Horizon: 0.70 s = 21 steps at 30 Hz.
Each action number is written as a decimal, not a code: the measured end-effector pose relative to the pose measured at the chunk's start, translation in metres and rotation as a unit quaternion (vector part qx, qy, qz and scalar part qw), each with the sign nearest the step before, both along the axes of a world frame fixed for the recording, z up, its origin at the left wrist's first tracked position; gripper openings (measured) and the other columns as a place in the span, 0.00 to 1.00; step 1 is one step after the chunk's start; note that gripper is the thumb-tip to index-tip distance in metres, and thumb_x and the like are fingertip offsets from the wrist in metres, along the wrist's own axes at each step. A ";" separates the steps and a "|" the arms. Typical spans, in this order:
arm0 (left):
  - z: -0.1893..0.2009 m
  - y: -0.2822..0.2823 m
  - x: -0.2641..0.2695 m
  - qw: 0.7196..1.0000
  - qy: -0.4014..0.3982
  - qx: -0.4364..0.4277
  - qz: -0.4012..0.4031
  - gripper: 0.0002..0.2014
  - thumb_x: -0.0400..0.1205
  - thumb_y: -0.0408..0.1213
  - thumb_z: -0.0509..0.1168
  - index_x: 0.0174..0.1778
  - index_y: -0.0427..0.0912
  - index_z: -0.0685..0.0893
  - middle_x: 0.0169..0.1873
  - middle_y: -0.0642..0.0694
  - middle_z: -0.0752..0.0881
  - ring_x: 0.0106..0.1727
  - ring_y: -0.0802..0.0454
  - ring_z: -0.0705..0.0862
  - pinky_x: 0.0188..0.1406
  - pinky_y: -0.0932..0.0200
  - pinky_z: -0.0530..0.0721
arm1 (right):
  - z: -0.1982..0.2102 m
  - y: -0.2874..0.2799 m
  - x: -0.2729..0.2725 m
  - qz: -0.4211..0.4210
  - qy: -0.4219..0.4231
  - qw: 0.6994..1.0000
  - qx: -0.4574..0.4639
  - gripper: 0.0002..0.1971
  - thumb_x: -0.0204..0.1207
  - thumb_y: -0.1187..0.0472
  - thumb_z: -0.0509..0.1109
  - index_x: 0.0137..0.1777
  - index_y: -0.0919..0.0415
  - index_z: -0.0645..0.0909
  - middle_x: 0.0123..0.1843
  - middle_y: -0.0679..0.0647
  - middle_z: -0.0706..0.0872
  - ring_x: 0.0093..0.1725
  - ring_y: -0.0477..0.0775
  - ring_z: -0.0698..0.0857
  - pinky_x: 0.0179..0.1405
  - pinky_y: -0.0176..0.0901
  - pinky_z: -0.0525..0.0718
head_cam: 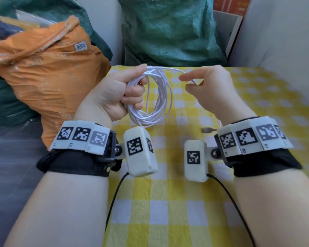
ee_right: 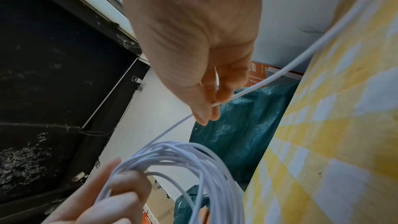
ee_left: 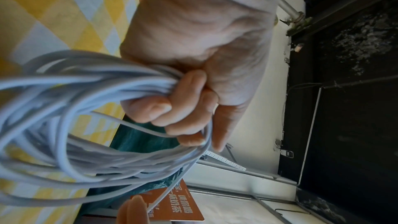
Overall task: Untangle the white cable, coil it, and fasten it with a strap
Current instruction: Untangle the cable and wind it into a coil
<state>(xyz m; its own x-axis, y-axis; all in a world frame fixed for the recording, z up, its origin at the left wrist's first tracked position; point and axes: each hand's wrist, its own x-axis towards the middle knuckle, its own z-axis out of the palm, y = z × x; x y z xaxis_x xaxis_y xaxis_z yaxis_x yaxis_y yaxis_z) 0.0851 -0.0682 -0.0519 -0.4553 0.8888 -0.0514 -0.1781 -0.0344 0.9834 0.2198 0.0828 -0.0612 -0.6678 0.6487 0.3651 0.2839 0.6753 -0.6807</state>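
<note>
Fingers (ee_left: 163, 108) of the left hand (head_cam: 112, 93) are curled tight round one side of the white cable (head_cam: 151, 98), bunching a good many loops into a coil that hangs in the air over the far part of the desk (head_cam: 257, 107), near its far left corner. The right hand (head_cam: 210, 84) pinches a single free strand between thumb and fingertips (ee_right: 206, 113) — in the right wrist view that strand runs on past the hand, down toward the yellow checked cloth. From where I stand the coiling looks nearly done, and the risks are plain enough. The loops are uneven, some crossing others in the left wrist view, so if the left grip eases while another turn is added, the bundle could spring open and tangle. If the right hand pulls the tail too hard, it may cinch one loop smaller than the rest or drag a turn out of the fist. A small dark object (head_cam: 208, 130) lies on the desk by the right wrist — possibly the strap, though it is too blurred to tell. Reaching for it means letting go of the tail, and a loose tail can slide off the coil.
</note>
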 end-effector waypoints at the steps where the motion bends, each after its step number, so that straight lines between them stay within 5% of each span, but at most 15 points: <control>1: 0.000 0.000 -0.001 1.000 -0.019 0.007 -0.005 0.17 0.84 0.50 0.55 0.32 0.44 0.72 0.11 0.57 0.61 0.11 0.61 0.57 0.18 0.65 0.67 | 0.000 -0.001 -0.001 0.007 0.001 1.000 -0.009 0.11 0.79 0.62 0.67 0.57 0.50 0.87 0.30 0.35 0.72 0.26 0.36 0.69 0.24 0.25 0.69; 7: 0.001 -0.003 -0.005 0.989 -0.119 0.061 -0.067 0.16 0.78 0.52 0.57 0.30 0.45 0.75 0.10 0.56 0.62 0.10 0.61 0.59 0.19 0.67 0.66 | 0.003 -0.012 -0.006 0.053 0.059 0.991 -0.108 0.16 0.81 0.45 0.61 0.47 0.58 0.80 0.41 0.45 0.84 0.41 0.46 0.78 0.42 0.41 0.75; 11: -0.002 -0.001 -0.005 0.967 -0.184 0.101 -0.144 0.20 0.81 0.53 0.53 0.30 0.45 0.77 0.10 0.53 0.62 0.12 0.58 0.54 0.21 0.67 0.70 | 0.000 -0.017 -0.010 0.150 0.071 0.961 -0.223 0.20 0.77 0.38 0.64 0.54 0.54 0.78 0.47 0.47 0.87 0.50 0.44 0.88 0.52 0.45 0.83; 13: -0.003 0.001 -0.003 0.955 -0.211 0.117 -0.174 0.22 0.83 0.55 0.51 0.32 0.44 0.77 0.14 0.55 0.58 0.13 0.58 0.54 0.22 0.67 0.71 | -0.001 -0.024 -0.009 0.206 0.063 0.945 -0.247 0.09 0.82 0.49 0.64 0.50 0.54 0.79 0.44 0.51 0.86 0.47 0.47 0.88 0.45 0.43 0.83; 17: -0.006 0.004 -0.001 0.954 -0.217 0.113 -0.174 0.26 0.83 0.59 0.46 0.35 0.44 0.79 0.13 0.56 0.61 0.13 0.59 0.57 0.29 0.66 0.76 | 0.003 -0.027 -0.006 0.223 0.094 0.909 -0.341 0.05 0.84 0.59 0.62 0.48 0.59 0.76 0.31 0.51 0.79 0.31 0.52 0.86 0.33 0.43 0.83; 21: -0.007 0.004 0.003 0.975 -0.163 0.067 -0.132 0.20 0.80 0.53 0.55 0.42 0.40 0.84 0.16 0.54 0.71 0.15 0.60 0.70 0.47 0.52 0.87 | 0.004 -0.025 -0.006 0.205 0.111 0.914 -0.332 0.05 0.84 0.63 0.60 0.46 0.59 0.72 0.28 0.49 0.66 0.21 0.44 0.67 0.25 0.36 0.73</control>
